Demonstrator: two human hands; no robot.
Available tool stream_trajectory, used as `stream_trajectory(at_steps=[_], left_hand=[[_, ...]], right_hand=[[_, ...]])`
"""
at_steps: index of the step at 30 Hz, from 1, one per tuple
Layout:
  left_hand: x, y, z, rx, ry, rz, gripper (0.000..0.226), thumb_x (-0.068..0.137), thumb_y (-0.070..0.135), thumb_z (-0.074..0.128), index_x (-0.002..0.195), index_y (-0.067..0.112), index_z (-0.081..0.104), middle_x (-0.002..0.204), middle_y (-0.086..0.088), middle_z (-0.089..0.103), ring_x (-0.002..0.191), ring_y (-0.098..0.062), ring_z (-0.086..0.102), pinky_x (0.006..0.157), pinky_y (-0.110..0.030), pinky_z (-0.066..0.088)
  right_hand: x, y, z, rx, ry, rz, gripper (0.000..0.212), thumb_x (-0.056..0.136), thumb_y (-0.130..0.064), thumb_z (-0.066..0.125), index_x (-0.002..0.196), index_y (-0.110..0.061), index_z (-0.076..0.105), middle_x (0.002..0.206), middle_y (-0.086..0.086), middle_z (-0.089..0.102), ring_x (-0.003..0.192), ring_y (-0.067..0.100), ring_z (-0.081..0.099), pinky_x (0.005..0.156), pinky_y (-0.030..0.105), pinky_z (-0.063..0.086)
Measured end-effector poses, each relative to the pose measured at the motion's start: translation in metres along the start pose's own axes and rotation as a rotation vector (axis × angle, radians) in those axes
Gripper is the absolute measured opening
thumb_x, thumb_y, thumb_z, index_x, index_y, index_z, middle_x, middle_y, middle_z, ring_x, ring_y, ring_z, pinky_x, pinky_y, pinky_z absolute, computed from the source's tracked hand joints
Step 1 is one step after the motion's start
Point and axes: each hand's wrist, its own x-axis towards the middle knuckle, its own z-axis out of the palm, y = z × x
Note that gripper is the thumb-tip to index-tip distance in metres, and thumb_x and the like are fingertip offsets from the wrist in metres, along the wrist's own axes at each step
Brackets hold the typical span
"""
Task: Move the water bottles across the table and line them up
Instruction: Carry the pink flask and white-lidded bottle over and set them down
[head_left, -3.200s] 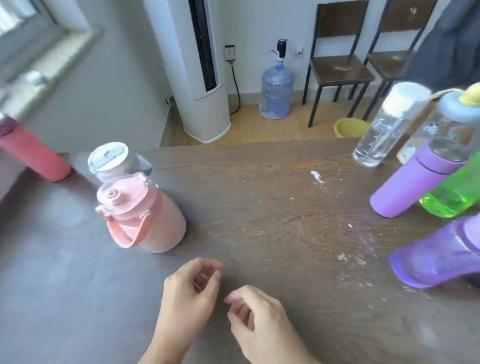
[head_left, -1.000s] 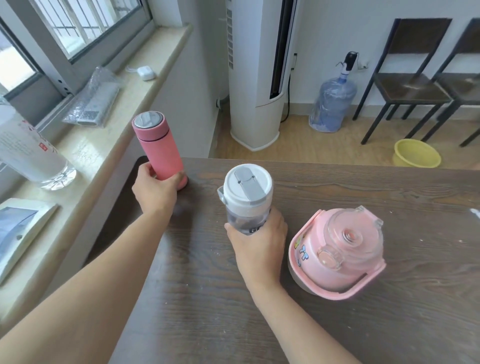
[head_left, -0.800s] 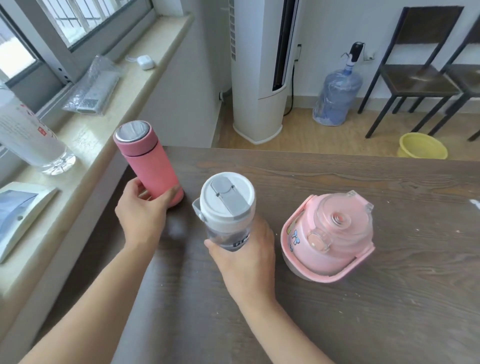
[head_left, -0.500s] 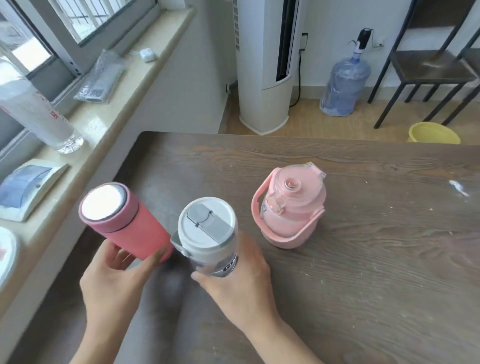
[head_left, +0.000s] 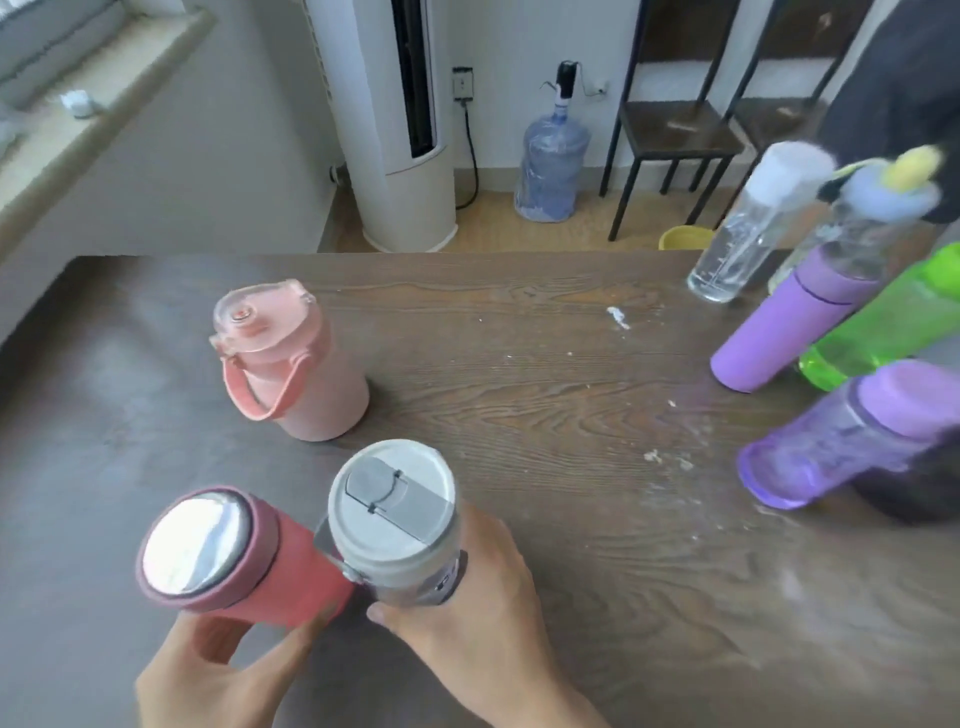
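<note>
Lower left of the frame: left grip (head_left: 218, 670) closed around the red flask (head_left: 260, 566), right grip (head_left: 467, 603) closed around the grey-lidded bottle (head_left: 400, 525), side by side above the surface (head_left: 571, 415).

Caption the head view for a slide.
Left hand holds pink flask, right hand white-capped bottle.

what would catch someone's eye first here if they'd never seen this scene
Nearest the camera, the left hand holds a red flask and the right hand a white-lidded bottle, side by side. Behind them a pink jug stands alone; a cluster of purple, green and clear bottles crowds the table's right edge.
</note>
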Motion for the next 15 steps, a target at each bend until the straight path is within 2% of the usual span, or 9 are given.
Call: stream_trajectory(at_steps=[2,4,5,6,8,9,11,13,15], left_hand=[[-0.012,0.017,0.023,0.014,-0.093,-0.021,0.072,0.034,0.043,0.108,0.096,0.033,0.072,0.091,0.005,0.079,0.095,-0.026,0.078,0.085,-0.045,0.061],[-0.031,0.028,0.054,0.043,-0.147,0.003,0.07,0.037,0.03,0.108,0.097,0.03,0.071,0.083,0.014,0.074,0.092,-0.023,0.077,0.087,-0.04,0.057],[-0.041,0.041,0.07,-0.004,-0.197,0.045,0.072,0.04,0.02,0.108,0.102,0.027,0.072,0.079,0.02,0.072,0.091,-0.015,0.076,0.087,-0.033,0.056],[-0.054,0.059,0.087,-0.03,-0.24,0.094,0.073,0.041,0.016,0.107,0.105,0.027,0.073,0.071,0.024,0.072,0.088,0.0,0.074,0.085,-0.02,0.055],[-0.072,0.081,0.119,-0.032,-0.308,0.156,0.072,0.036,0.029,0.106,0.099,0.035,0.073,0.075,0.041,0.072,0.083,0.027,0.065,0.077,0.005,0.046],[-0.08,0.086,0.134,-0.064,-0.354,0.155,0.071,0.032,0.041,0.101,0.096,0.039,0.071,0.078,0.049,0.068,0.083,0.032,0.061,0.076,0.008,0.043],[-0.097,0.098,0.16,-0.084,-0.417,0.193,0.07,0.032,0.047,0.095,0.096,0.047,0.067,0.078,0.051,0.067,0.085,0.032,0.062,0.075,0.007,0.044],[-0.113,0.114,0.187,-0.063,-0.485,0.294,0.075,0.035,0.031,0.105,0.097,0.05,0.068,0.08,0.047,0.07,0.088,0.027,0.065,0.076,0.004,0.047],[-0.128,0.125,0.214,-0.047,-0.545,0.366,0.069,0.041,0.017,0.107,0.089,0.053,0.073,0.082,0.04,0.074,0.086,0.021,0.069,0.074,-0.001,0.05]], right_hand=[[-0.011,0.024,-0.039,0.028,0.076,0.067,0.074,0.043,-0.048,0.091,0.11,-0.033,0.063,0.104,-0.019,0.065,0.106,0.001,0.063,0.088,0.03,0.056],[-0.024,0.044,-0.074,0.056,0.145,0.114,0.074,0.04,-0.043,0.093,0.108,-0.042,0.063,0.108,-0.024,0.066,0.105,-0.008,0.063,0.084,0.016,0.053],[-0.031,0.052,-0.092,0.07,0.183,0.134,0.072,0.04,-0.039,0.095,0.105,-0.047,0.064,0.11,-0.03,0.065,0.105,-0.014,0.062,0.082,0.009,0.049],[-0.038,0.061,-0.11,0.079,0.221,0.156,0.072,0.039,-0.035,0.096,0.101,-0.051,0.064,0.111,-0.035,0.066,0.105,-0.017,0.061,0.081,0.004,0.046],[-0.053,0.078,-0.144,0.079,0.297,0.211,0.074,0.039,-0.033,0.098,0.101,-0.053,0.063,0.109,-0.032,0.069,0.105,-0.017,0.061,0.081,-0.001,0.042],[-0.061,0.087,-0.159,0.075,0.334,0.235,0.073,0.039,-0.032,0.099,0.101,-0.052,0.064,0.108,-0.03,0.07,0.105,-0.016,0.061,0.081,-0.002,0.041],[-0.075,0.105,-0.188,0.066,0.406,0.284,0.072,0.041,-0.029,0.102,0.103,-0.045,0.068,0.111,-0.033,0.068,0.105,-0.017,0.061,0.08,-0.003,0.04],[-0.088,0.119,-0.217,0.062,0.476,0.33,0.07,0.043,-0.028,0.102,0.106,-0.036,0.072,0.11,-0.037,0.068,0.103,-0.016,0.062,0.079,-0.002,0.041],[-0.098,0.133,-0.244,0.06,0.537,0.357,0.067,0.045,-0.024,0.103,0.105,-0.03,0.074,0.104,-0.031,0.073,0.1,-0.013,0.065,0.078,-0.001,0.043]])
